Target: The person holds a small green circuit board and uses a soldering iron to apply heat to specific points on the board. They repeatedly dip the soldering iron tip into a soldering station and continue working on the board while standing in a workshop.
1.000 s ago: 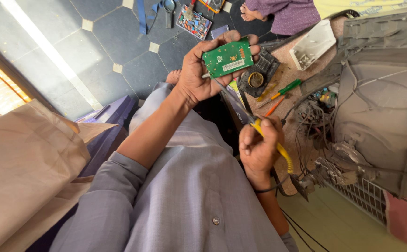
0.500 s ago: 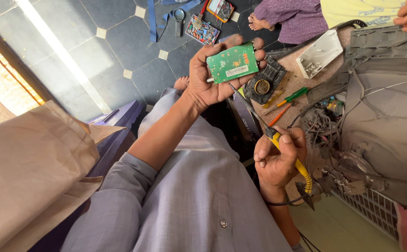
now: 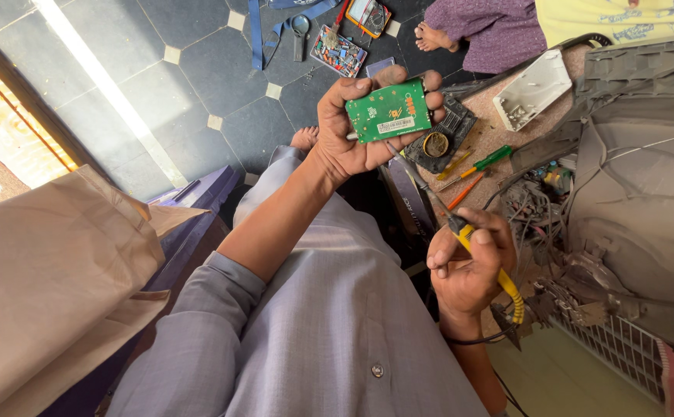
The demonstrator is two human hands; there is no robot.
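Observation:
My left hand (image 3: 352, 135) is raised and holds a small green circuit board (image 3: 388, 111) by its edges, the flat side facing me. My right hand (image 3: 468, 266) grips a soldering iron with a yellow handle (image 3: 499, 278); its thin metal shaft (image 3: 418, 181) reaches up so that the tip touches the lower edge of the board. A dark cord runs from the handle past my wrist.
A grey opened television chassis (image 3: 638, 193) with wires fills the right. On the worktop lie a green screwdriver (image 3: 487, 161), an orange one (image 3: 464, 191), a round tin (image 3: 436, 144) and a white plastic tray (image 3: 534, 89). Another person's foot (image 3: 433, 37) rests on the tiled floor. Brown paper (image 3: 51, 286) lies at left.
My left hand has brought the board slightly lower and closer. My right hand has swung the iron up so its tip meets the board's edge.

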